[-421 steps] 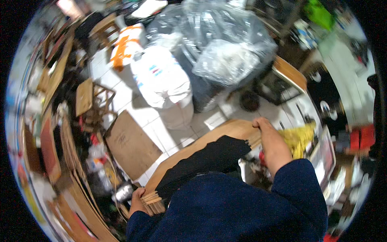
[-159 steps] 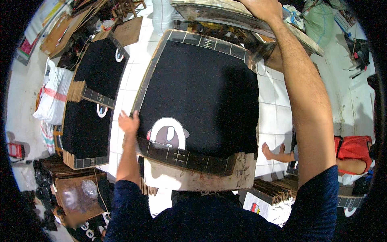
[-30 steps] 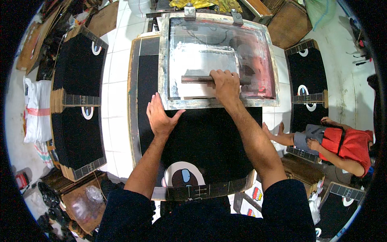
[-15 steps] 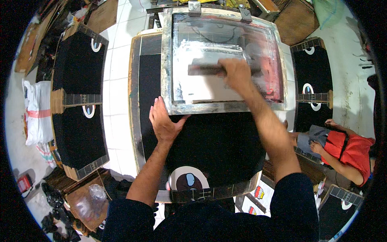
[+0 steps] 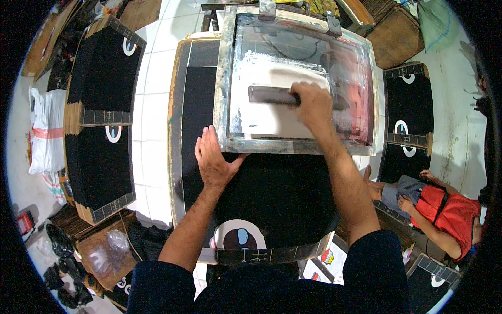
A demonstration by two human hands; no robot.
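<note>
Presently, the framed screen [image 5: 272, 145] lies over the far part of the black cloth [image 5: 277, 188], which is spread on a flat board [image 5: 175, 120]. Metal clamps [image 5: 333, 25] sit at the far edge of the frame. The squeegee [image 5: 272, 96] is inside the frame, set crosswise amid white paste [image 5: 256, 118]. A printed eye [image 5: 241, 236] shows on the cloth at the near end, clear of the frame.

Risks (my judgement):
1. Slip. I see no clamp on the near edge, only a hand at one corner; a sideways shove there could shift the frame and double any mark made through the mesh.
2. Uneven pressure. The fist sits right of the bar's middle, so the left end might ride light and leave paste thick on that side.
3. Smudge. Paste on a fingertip could mark the cloth, the corner hand being so near it.

Grip: right hand [image 5: 312, 102] closed around the squeegee, slightly blurred. Left hand [image 5: 213, 165] grasps nothing; fingers extended along the frame's near-left corner, thumb spread toward the near edge. How hard it presses, cannot tell.
</note>
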